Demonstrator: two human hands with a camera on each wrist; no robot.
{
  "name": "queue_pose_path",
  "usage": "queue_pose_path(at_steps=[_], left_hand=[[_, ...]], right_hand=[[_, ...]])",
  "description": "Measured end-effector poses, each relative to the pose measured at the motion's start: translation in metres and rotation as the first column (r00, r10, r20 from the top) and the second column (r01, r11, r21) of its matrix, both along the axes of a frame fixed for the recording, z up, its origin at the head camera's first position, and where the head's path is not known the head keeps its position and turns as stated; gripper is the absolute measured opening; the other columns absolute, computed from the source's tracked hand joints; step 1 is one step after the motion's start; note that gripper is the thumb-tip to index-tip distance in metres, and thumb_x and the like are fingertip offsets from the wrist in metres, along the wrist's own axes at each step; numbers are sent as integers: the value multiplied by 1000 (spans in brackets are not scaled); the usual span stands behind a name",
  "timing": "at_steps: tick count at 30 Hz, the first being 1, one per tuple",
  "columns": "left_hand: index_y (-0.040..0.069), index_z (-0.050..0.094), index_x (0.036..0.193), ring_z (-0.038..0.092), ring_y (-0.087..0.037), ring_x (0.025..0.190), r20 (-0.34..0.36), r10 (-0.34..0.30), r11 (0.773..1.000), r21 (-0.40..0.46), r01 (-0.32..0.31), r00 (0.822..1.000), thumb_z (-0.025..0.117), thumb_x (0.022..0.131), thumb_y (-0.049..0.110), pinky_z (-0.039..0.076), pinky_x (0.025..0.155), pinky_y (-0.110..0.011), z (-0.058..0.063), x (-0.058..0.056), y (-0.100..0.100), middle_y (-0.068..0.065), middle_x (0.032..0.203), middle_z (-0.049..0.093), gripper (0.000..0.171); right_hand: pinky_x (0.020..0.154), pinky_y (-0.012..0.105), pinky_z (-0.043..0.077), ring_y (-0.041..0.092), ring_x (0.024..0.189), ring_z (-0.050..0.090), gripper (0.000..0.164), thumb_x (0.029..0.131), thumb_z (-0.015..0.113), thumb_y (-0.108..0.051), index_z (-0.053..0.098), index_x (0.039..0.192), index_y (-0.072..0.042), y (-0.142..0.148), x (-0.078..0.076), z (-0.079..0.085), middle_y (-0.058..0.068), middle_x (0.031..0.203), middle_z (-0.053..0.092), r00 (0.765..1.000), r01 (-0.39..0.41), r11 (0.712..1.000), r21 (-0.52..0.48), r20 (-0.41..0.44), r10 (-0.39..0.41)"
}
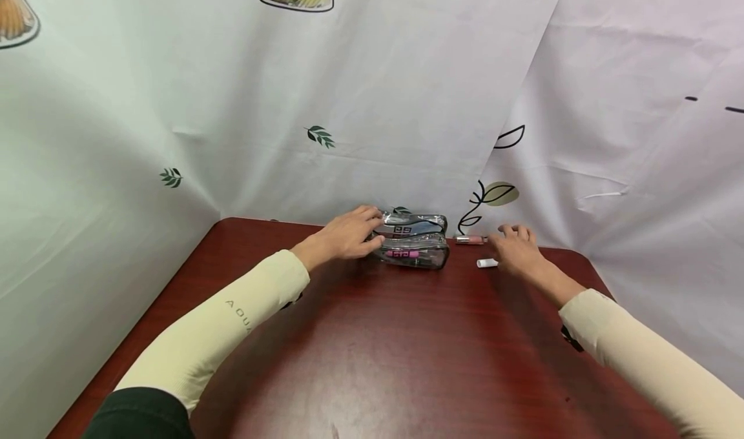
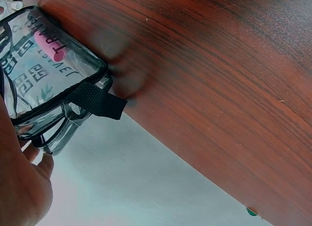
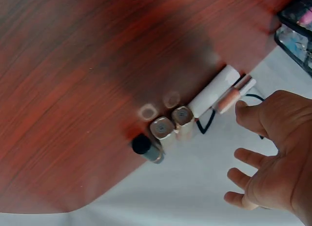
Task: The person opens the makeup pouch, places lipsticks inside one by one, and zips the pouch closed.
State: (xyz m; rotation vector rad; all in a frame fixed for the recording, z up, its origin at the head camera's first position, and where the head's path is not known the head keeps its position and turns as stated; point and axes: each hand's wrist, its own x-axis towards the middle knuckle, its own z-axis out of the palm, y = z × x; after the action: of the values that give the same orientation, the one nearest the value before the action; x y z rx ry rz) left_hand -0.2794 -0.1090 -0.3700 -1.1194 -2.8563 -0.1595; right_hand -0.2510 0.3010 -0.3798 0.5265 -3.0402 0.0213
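A clear zip pouch (image 1: pixel 420 227) with black piping stands at the table's back edge. My left hand (image 1: pixel 347 235) holds its left end, thumb in front and fingers over the far side. Through its plastic a pink tube (image 2: pixel 50 46) shows. To the pouch's right, my right hand (image 1: pixel 517 252) hovers by the cosmetics with its fingers spread and nothing in them. Nearest to its thumb are a pinkish lip gloss (image 3: pixel 229 100) and a white tube (image 3: pixel 214 92). Two square-capped bottles (image 3: pixel 163 128) and a small black-capped bottle (image 3: pixel 146 147) line up beyond, hidden behind the hand in the head view.
The dark red wooden table (image 1: pixel 372 348) ends at a printed white cloth (image 1: pixel 372 90) hung behind it. A black strap tab (image 2: pixel 100 101) sticks out from the pouch's end.
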Motion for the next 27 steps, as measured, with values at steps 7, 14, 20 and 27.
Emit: queue_pose_path(at_steps=[7, 14, 20, 27], left_hand=[[1, 58, 163, 44, -36, 163, 9, 3, 1000, 0, -3, 1000, 46, 118, 43, 39, 136, -51, 0, -1, 0, -16, 168, 54, 63], [1, 59, 162, 45, -35, 162, 0, 1, 1000, 6, -1, 1000, 47, 117, 42, 41, 135, -51, -1, -2, 0, -15, 168, 55, 62], [1, 59, 162, 45, -35, 162, 1, 4, 1000, 1, -4, 1000, 47, 117, 43, 41, 135, -50, -1, -2, 0, -15, 167, 55, 62], [1, 60, 161, 45, -35, 162, 4, 4, 1000, 5, -4, 1000, 47, 117, 43, 41, 134, -50, -1, -2, 0, -15, 167, 55, 62]], right_hand=[[115, 83, 38, 66, 135, 51, 38, 95, 79, -7, 71, 132, 2, 5, 0, -18, 38, 146, 60, 1000, -1, 998, 67, -26, 3], [114, 81, 38, 66, 134, 51, 31, 91, 80, -4, 72, 121, 1, 6, -2, -29, 37, 143, 61, 999, -3, 999, 52, -38, 5], [115, 81, 37, 67, 136, 49, 26, 95, 78, -4, 72, 120, 1, 10, -3, -31, 37, 146, 60, 1000, 1, 997, 81, -14, 0], [116, 81, 37, 67, 137, 49, 23, 97, 77, -4, 73, 120, 1, 13, -6, -34, 36, 144, 61, 1000, 5, 996, 91, -13, -4]])
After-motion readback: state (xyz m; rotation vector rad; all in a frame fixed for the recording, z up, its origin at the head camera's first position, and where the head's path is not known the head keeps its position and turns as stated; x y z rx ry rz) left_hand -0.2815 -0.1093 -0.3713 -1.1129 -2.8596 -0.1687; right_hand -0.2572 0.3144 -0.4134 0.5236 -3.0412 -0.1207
